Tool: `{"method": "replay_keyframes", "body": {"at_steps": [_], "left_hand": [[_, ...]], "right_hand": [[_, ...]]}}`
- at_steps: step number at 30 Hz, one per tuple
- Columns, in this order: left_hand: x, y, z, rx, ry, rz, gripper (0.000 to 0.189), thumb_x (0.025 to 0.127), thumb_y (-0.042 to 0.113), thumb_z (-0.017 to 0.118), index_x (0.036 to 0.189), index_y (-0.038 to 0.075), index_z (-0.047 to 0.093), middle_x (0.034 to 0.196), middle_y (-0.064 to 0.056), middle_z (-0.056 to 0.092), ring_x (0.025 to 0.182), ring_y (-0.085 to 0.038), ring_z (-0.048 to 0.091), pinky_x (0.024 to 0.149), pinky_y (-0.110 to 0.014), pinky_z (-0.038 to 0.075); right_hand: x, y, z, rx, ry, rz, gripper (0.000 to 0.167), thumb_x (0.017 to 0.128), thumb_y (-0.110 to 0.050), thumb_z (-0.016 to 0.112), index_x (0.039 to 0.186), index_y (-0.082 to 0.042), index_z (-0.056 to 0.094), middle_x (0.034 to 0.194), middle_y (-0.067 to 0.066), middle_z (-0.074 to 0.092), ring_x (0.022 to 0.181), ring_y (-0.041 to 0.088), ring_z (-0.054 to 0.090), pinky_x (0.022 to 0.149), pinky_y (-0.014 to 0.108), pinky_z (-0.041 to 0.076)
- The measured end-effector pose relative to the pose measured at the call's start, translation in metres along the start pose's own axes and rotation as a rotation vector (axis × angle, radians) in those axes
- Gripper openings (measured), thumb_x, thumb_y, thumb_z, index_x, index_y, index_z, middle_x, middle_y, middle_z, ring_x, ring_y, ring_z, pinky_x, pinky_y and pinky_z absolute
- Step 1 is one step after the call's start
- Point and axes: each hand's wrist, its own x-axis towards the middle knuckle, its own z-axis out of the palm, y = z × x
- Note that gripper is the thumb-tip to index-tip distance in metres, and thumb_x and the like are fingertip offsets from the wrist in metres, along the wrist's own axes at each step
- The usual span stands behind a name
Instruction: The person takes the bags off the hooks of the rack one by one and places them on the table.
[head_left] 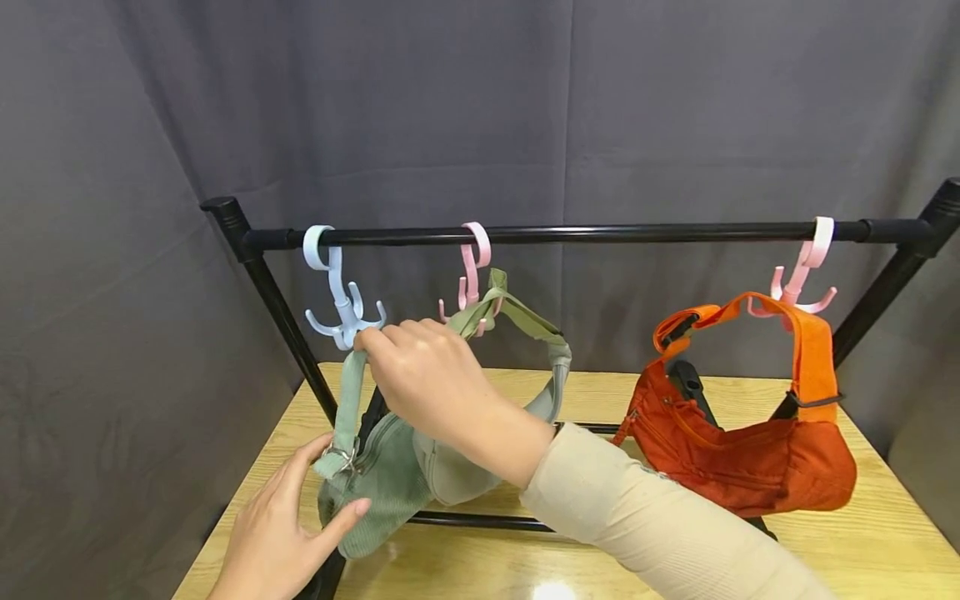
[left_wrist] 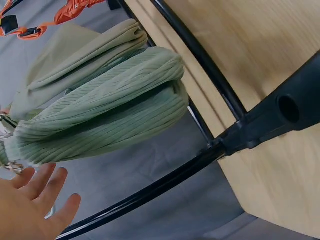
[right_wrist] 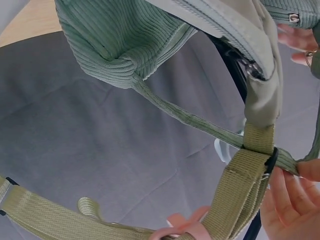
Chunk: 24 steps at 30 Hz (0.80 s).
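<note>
In a beige sleeve (head_left: 637, 508), stretched up and leftward from the lower right. Pinching the strap (head_left: 348, 400) of the green corduroy bag (head_left: 390, 483) with the right hand (head_left: 420, 367), knuckles upward, close beside the pale-blue hook (head_left: 347, 321). Lower down, spread wide at the left hand (head_left: 277, 517), thumb well apart from fingers, near the strap's lower end. Hanging below the right hand, just left of a pale bag (head_left: 453, 471).

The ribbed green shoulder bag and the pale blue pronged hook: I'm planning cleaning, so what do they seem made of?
Ribbed green shoulder bag: probably corduroy (fibre unclear), matte, given its parallel ridges and soft folds.
Pale blue pronged hook: likely moulded plastic, smooth, given its even colour and rounded prongs.
</note>
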Motion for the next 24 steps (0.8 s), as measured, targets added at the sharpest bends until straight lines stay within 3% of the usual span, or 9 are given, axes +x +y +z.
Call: {"method": "replay_keyframes", "body": {"at_steps": [9, 19, 24], "left_hand": [[0.001, -0.004, 0.001, -0.006, -0.101, -0.195, 0.064, 0.087, 0.047, 0.074, 0.133, 0.006, 0.057, 0.120, -0.016, 0.066, 0.100, -0.036, 0.065, 0.076, -0.054, 0.052], [0.003, -0.009, 0.001, -0.013, -0.118, -0.245, 0.057, 0.084, 0.047, 0.077, 0.125, 0.009, 0.062, 0.112, -0.012, 0.068, 0.092, -0.029, 0.065, 0.070, -0.045, 0.053], [0.003, -0.015, 0.002, -0.018, -0.101, -0.258, 0.047, 0.082, 0.036, 0.082, 0.117, 0.008, 0.065, 0.101, -0.008, 0.069, 0.084, -0.026, 0.064, 0.066, -0.041, 0.051]], "right_hand": [[0.001, -0.003, -0.004, -0.006, 0.004, -0.015, 0.008, 0.088, -0.004, 0.062, 0.092, -0.010, 0.067, 0.073, -0.003, 0.066, 0.060, 0.013, 0.057, 0.055, 0.023, 0.042], [0.002, -0.001, -0.009, 0.007, 0.000, -0.021, 0.009, 0.089, -0.006, 0.063, 0.096, -0.010, 0.068, 0.077, -0.003, 0.068, 0.062, 0.012, 0.059, 0.056, 0.022, 0.043], [0.000, -0.003, -0.010, 0.013, 0.001, -0.028, 0.006, 0.089, -0.007, 0.065, 0.094, -0.010, 0.067, 0.073, -0.004, 0.066, 0.061, 0.012, 0.057, 0.056, 0.022, 0.043]]}}
